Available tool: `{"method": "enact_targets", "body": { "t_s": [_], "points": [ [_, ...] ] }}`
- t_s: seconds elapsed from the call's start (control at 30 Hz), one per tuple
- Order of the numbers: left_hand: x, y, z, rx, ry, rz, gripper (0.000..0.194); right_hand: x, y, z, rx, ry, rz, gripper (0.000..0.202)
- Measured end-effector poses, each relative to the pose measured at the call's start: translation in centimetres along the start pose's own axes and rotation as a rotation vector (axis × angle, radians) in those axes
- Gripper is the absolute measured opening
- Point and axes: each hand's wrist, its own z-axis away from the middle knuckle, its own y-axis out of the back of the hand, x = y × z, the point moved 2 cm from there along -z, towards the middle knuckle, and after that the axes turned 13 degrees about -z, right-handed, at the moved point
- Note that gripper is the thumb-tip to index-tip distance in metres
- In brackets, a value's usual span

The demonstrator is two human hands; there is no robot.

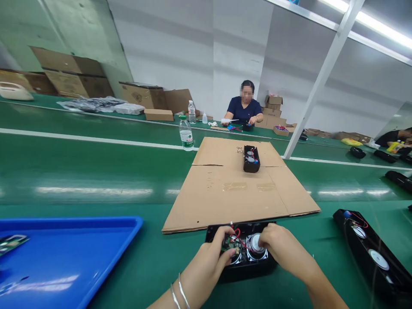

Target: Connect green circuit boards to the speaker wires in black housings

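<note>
In the head view, an open black speaker box (247, 271) sits on the green tabletop (151, 266). The left hand (214, 253) has its grip nearly closed, pinching a circuit board (232, 244) over the box. The right hand (277, 242) curls at a round speaker (252, 248), fingertips hidden (I cannot tell whether its grip has anything). The blue tray (130, 224), cut off at left, contains another board (13, 243), also cropped.

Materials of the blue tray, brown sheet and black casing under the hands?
Blue tray: likely plastic, glossy; bright reflections.
Brown sheet: cardboard, matte; creases and tape show.
Black casing: probably moulded plastic, dull; smooth uniform walls, though painted metal is possible.
</note>
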Motion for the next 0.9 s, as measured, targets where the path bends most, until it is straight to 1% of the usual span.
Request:
{"method": "enact_targets", "body": {
  "t_s": [0.07,0.13,0.23,0.27,0.33,0.4,0.47,0.57,0.63,0.7,0.8,0.9],
  "points": [
    [-0.1,0.3,-0.1,0.023,-0.005,-0.069,0.025,-0.3,0.0,-0.7,0.101,-0.004,-0.211,0.022],
    [-0.2,0.5,-0.2,0.034,-0.003,-0.084,0.024,-0.5,-0.3,-1.3,0.156,-0.06,-0.448,0.02],
    [-0.2,0.5,-0.3,0.032,0.012,-0.02,0.025,-0.5,-1.4,-1.9,0.127,-0.166,-0.777,0.02],
    [-0.2,0.4,-0.3,0.03,0.02,0.004,0.025,-0.5,-1.7,-2.0,0.107,-0.191,-0.854,0.019],
    [-0.2,0.3,-0.4,0.024,0.036,0.051,0.028,-0.4,-2.2,-2.2,0.077,-0.221,-0.913,0.014],
    [-0.2,0.2,-0.3,0.019,0.049,0.091,0.033,-0.4,-2.4,-2.2,0.062,-0.241,-0.871,0.007],
    [-0.2,0.2,-0.3,0.01,0.053,0.112,0.036,-0.7,-2.4,-2.2,0.072,-0.217,-0.778,0.006],
    [-0.3,0.2,-0.4,0.009,0.038,0.089,0.036,-1.5,-2.3,-2.0,0.11,-0.056,-0.614,0.012],
    [-0.7,0.1,-0.6,0.035,0.027,0.05,0.035,-2.0,-2.5,-1.9,0.13,0.057,-0.478,0.013],
    [-1.1,-0.1,-0.8,0.076,0.015,0.015,0.034,-2.2,-2.9,-1.8,0.138,0.139,-0.317,0.011],
    [-1.7,-0.4,-1.0,0.12,-0.007,-0.032,0.033,-2.4,-3.4,-1.8,0.161,0.228,-0.078,0.012],
    [-2.0,-0.7,-1.1,0.132,-0.036,-0.082,0.032,-2.4,-3.6,-1.8,0.175,0.261,0.038,0.014]
  ]
}}
